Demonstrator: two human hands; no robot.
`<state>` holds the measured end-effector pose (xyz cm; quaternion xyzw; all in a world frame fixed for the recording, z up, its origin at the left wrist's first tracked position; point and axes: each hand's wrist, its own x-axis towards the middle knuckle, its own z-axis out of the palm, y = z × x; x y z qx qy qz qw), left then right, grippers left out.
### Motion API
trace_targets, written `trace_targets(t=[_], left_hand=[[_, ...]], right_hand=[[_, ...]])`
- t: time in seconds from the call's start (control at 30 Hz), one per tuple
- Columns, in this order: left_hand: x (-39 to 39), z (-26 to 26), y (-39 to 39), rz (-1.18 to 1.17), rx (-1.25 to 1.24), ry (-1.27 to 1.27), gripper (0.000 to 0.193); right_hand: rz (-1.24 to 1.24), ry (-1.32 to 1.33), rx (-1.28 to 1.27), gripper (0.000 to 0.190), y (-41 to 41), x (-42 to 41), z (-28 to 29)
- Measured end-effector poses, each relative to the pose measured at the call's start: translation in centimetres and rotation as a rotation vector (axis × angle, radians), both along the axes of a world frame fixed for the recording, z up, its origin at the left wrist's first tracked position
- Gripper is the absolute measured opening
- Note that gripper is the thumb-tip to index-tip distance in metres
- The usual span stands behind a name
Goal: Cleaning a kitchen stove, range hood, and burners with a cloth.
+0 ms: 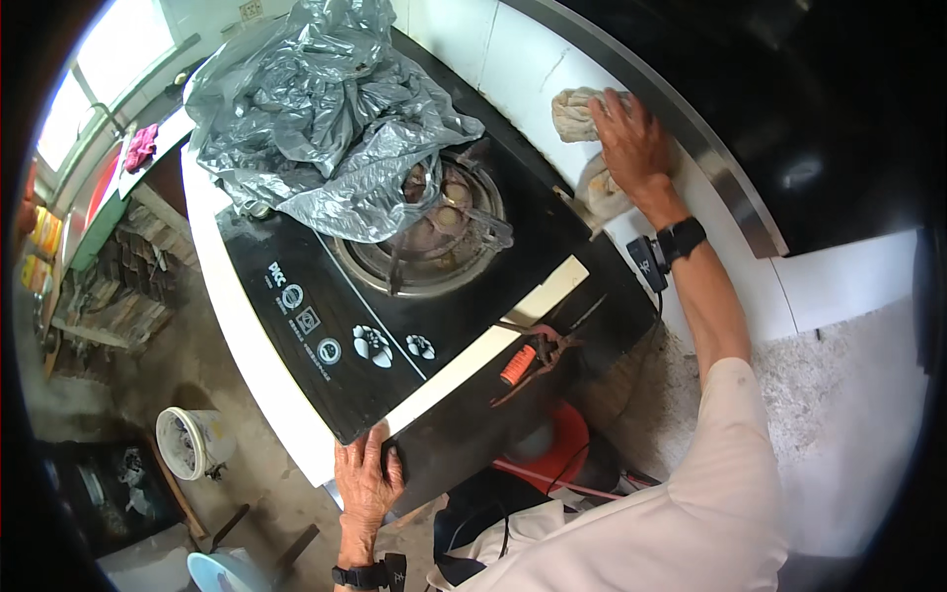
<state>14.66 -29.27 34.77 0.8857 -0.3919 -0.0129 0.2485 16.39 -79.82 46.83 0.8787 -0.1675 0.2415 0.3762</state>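
Observation:
My right hand [635, 148] presses a crumpled beige cloth [575, 115] against the white tiled wall [518, 55], below the metal edge of a range hood [703, 140]. A stained fold of cloth [603, 189] shows beneath the palm; whether it is the same piece, I cannot tell. My left hand [368, 473] rests on the front corner of the black glass-topped gas stove [311, 296], fingers slightly apart and holding nothing. A grey plastic bag [333, 126] lies heaped over the far part of the stove and partly covers a dirty burner [444, 229].
A rusty plier-like tool with an orange grip [521, 364] lies beside the stove's cream edge strip [518, 314]. On the floor stand a white bucket [181, 444] and a light-blue basin [222, 573]. A red container [566, 436] sits below the counter. Firewood or bricks [118, 296] are stacked left.

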Motion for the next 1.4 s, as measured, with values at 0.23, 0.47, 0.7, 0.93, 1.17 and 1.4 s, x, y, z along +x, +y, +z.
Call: trace_targets(t=[0.23,0.47,0.7,0.93,1.17,1.4], left_hand=[[0.1,0.4,0.4,0.029,-0.008,0.014,0.039],[0.2,0.5,0.1,0.017,-0.059,0.006,0.039],[0.3,0.0,0.4,-0.027,-0.102,-0.018,0.04],[0.1,-0.3,0.6,0.017,-0.014,0.093,0.036],[0.5,0.3,0.3,0.024,0.004,0.114,0.033],[0.2,-0.4,0.3,0.04,0.062,0.01,0.039]], right_hand=[[0.107,0.214,-0.174,0.017,-0.3,1.8,0.3],[-0.003,0.408,-0.052,0.027,1.9,-6.8,-0.8],[0.029,0.309,-0.072,0.025,2.2,-8.1,-0.8],[0.052,0.088,-0.135,0.031,-0.9,3.3,0.3],[0.199,0.168,-0.258,0.018,-3.1,10.2,-1.2],[0.046,0.507,-0.069,0.018,-1.1,6.6,-2.3]])
